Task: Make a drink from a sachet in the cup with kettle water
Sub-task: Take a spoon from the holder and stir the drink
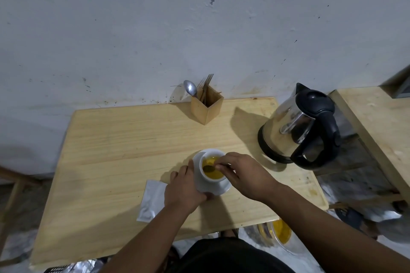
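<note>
A white cup (205, 180) stands on a white saucer (224, 188) near the middle of the wooden table (111, 150). It holds a yellow-orange drink. My left hand (185, 187) is wrapped around the cup's left side. My right hand (243, 174) pinches the handle of a spoon (209, 168) whose bowl is dipped in the drink. A silver sachet (152, 200) lies flat on the table, just left of my left hand. The steel kettle (298, 127) with a black handle and lid stands at the table's right side, apart from both hands.
A wooden cutlery box (207, 107) with a spoon and forks stands at the back by the wall. A second wooden surface (377, 117) adjoins on the right. A clear container with yellow contents (280, 231) sits on the floor under the front edge.
</note>
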